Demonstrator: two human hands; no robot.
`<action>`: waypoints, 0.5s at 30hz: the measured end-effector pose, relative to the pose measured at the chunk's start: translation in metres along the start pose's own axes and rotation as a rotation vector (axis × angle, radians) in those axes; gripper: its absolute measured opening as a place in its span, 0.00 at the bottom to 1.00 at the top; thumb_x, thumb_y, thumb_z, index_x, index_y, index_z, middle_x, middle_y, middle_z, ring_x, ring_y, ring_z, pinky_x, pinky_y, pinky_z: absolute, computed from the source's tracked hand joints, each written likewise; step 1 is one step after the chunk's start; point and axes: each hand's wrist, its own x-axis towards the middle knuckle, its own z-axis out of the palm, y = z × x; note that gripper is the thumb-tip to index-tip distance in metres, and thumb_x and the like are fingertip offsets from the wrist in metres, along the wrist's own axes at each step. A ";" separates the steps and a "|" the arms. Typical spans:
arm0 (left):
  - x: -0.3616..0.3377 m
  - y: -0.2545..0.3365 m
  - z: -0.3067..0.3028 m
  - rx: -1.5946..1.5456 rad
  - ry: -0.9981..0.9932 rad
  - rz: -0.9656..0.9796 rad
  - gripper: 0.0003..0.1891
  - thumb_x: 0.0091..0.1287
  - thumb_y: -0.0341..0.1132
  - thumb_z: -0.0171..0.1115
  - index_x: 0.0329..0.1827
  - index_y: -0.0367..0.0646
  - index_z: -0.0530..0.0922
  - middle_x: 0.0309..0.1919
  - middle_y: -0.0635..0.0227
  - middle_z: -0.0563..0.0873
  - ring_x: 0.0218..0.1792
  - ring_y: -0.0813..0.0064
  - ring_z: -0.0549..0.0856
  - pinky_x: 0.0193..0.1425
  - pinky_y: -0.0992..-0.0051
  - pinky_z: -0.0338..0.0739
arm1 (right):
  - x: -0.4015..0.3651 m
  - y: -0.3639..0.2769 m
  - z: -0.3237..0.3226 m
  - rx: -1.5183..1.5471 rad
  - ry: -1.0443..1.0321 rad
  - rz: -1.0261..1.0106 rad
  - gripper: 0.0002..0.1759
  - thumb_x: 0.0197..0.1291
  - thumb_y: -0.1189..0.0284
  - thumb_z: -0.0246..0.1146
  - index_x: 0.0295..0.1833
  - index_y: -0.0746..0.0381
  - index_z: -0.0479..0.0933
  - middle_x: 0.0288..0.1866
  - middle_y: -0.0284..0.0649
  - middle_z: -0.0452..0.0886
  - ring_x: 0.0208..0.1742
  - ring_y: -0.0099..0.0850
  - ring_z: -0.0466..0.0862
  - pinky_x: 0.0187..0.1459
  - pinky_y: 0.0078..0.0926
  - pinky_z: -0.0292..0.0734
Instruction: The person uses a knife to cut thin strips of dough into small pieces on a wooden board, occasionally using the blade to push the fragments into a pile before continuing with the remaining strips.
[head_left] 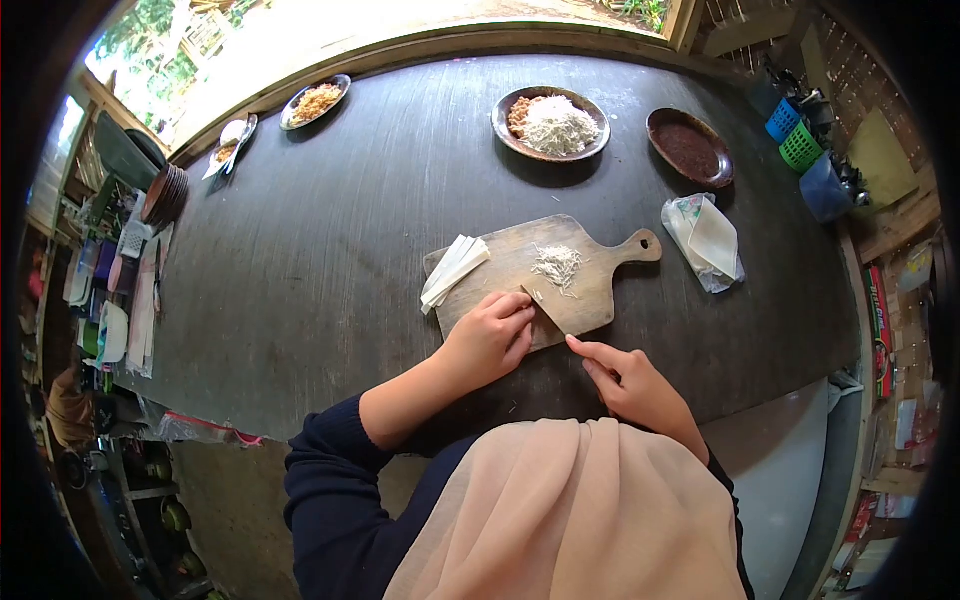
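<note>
A wooden cutting board point(510, 262) with a handle on its right lies near the table's front edge. My left hand point(492, 335) is closed at the board's front, its fingertips pressed against the blade of a knife point(548, 318); what they hold underneath is hidden. My right hand point(632, 382) grips the knife at the board's front right, with one finger stretched along it. White strips point(456, 270) are stacked at the board's left end. A small pile of thin white shreds point(558, 267) lies behind the blade.
Behind the board stands a plate point(552, 154) of white shreds and brown food. An oval brown dish point(690, 148) and a plastic packet point(703, 240) lie to the right. Two smaller food dishes are at the back left. Colored baskets point(800, 146) line the right edge.
</note>
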 end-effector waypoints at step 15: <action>-0.001 0.000 0.001 -0.011 -0.001 0.003 0.16 0.61 0.26 0.65 0.52 0.31 0.83 0.52 0.56 0.84 0.51 0.58 0.84 0.57 0.66 0.80 | -0.023 0.001 -0.003 0.030 0.030 0.052 0.21 0.71 0.77 0.57 0.67 0.58 0.77 0.26 0.52 0.76 0.21 0.24 0.69 0.30 0.27 0.71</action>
